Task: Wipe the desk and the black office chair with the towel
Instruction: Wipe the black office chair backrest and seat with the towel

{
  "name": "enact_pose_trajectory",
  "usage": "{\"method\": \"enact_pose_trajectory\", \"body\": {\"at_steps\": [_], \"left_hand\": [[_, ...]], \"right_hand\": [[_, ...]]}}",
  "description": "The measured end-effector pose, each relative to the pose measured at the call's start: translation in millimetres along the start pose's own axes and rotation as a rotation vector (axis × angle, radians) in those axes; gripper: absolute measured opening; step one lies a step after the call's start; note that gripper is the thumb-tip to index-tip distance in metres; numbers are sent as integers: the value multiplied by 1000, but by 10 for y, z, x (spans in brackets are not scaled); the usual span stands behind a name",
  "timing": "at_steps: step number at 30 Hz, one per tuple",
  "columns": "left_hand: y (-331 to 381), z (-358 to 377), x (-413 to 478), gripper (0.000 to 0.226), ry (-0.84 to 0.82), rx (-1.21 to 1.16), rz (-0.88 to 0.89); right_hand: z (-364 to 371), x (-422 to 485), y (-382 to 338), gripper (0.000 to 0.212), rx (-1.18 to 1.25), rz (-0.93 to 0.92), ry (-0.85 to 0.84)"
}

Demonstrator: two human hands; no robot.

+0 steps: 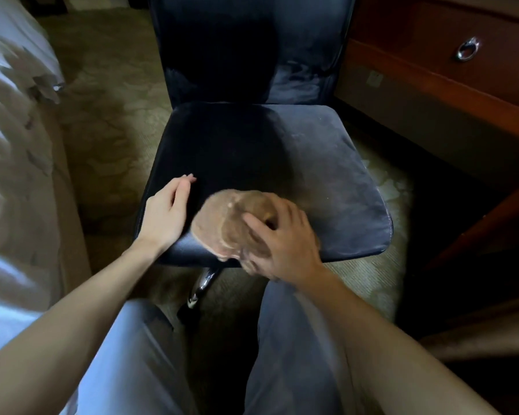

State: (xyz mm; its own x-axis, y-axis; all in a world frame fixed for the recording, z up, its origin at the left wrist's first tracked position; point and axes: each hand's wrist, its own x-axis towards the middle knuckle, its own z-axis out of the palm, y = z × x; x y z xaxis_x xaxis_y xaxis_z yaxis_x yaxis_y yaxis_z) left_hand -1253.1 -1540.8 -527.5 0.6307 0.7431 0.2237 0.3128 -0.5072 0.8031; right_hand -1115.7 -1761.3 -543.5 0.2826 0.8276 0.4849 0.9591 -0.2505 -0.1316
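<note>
Towel point(228, 226) sat bunched on the front of the black chair point(312, 163) seat, clutched in my right hand point(285, 244); my left hand point(165, 217) rested flat on the seat's left edge.

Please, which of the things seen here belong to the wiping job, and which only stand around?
For the job: towel; black office chair; wooden desk; right hand, holding the towel; left hand, resting flat on the seat edge.

Only standing around: bed; carpet.
</note>
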Motion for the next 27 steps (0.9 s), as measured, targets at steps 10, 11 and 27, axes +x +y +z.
{"method": "enact_pose_trajectory", "body": {"at_steps": [10,11,27], "left_hand": [[107,435,130,44,101,443,-62],[62,460,119,47,108,459,-28],[53,423,236,44,63,548,151]], "right_hand": [[189,-36,-509,42,12,-105,254],[232,-43,-490,40,-4,-111,238],[-289,-575,212,56,-73,-79,218]]}}
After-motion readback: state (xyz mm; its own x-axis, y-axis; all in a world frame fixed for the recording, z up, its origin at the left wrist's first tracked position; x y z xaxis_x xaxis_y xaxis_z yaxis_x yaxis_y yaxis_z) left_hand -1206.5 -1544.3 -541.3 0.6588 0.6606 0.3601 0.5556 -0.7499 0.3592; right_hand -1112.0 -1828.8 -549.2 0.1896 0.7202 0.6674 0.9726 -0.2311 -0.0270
